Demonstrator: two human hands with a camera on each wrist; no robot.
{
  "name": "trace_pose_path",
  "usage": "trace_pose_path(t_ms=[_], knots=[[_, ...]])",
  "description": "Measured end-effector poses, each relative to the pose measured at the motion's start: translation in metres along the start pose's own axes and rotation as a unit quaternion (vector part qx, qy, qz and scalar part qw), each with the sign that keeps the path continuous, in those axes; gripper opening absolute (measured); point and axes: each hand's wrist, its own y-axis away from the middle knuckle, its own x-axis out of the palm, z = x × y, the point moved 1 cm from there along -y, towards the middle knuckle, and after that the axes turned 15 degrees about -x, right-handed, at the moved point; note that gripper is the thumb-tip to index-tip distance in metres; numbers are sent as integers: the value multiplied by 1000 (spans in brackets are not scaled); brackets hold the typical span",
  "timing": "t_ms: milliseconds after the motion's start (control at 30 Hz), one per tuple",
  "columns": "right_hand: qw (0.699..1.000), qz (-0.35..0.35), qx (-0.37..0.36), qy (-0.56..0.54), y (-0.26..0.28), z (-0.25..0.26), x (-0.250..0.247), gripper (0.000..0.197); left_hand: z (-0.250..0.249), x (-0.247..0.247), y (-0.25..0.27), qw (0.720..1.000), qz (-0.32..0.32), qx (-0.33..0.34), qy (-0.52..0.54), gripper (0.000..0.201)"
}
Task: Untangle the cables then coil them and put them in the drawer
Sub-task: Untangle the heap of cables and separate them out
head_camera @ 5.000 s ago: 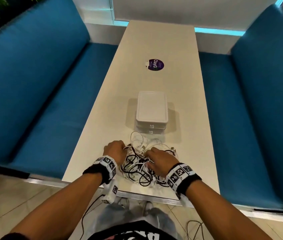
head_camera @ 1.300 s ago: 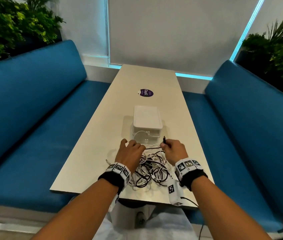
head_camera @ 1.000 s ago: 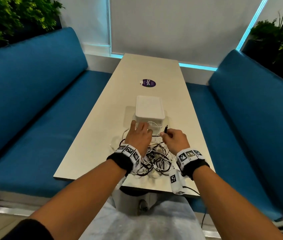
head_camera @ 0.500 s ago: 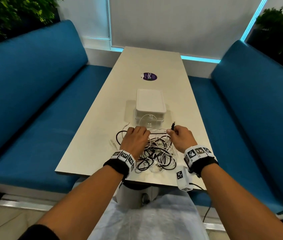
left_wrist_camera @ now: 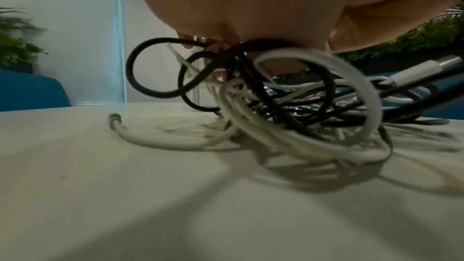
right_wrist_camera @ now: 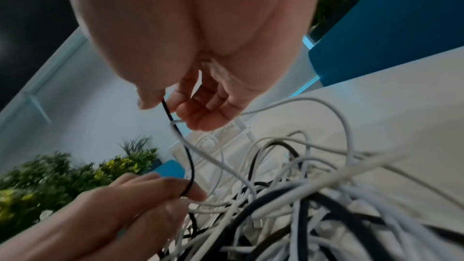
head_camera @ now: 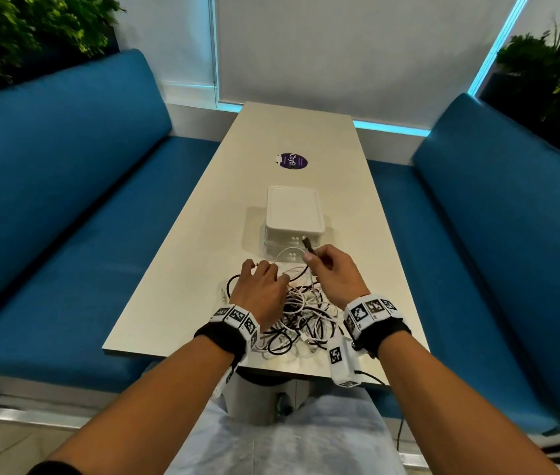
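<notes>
My right hand [head_camera: 335,274] pinched a thin black cable [right_wrist_camera: 187,158] near its plug; the strand ran down and left, under my left hand [head_camera: 259,293], whose curled fingers gripped the tangled cables [head_camera: 300,320] on the counter [head_camera: 175,293]. Just beyond both hands stood the white drawer box [head_camera: 295,219], apparently closed, its contents hidden.

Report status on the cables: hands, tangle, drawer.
Right hand pinches black cable end, lifted. Left hand holds down the tangle. Cables all knotted, none coiled. Drawer box shut, beyond the pile.
</notes>
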Motion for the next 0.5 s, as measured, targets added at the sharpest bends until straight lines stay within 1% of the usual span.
trace_pose_path(t_ms=[67, 133, 200, 300, 367, 433, 500], knots=[[999, 30, -28, 9, 0, 6, 6, 19, -4, 1, -1, 1000, -5, 3, 0, 30], [997, 59, -43, 35, -2, 7, 9, 10, -4, 0, -3, 1000, -8, 9, -5, 23], [991, 91, -53, 87, -2, 5, 7, 13, -2, -2, -5, 1000, 7, -1, -5, 21], [976, 125, -72, 161, -2, 0, 2, 11, 1, -4, -7, 999, 17, -29, 4, 30], [973, 130, -64, 180, -1, -6, -1, 13, 3, -2, -8, 999, 14, -42, 29, 31], [976, 127, -42, 170, 1, -10, -3, 16, 3, 0, -8, 997, 8, -43, 56, 26], [981, 116, -20, 154, 4, -10, -4, 12, 2, 2, -9, 997, -4, -39, 72, 20]])
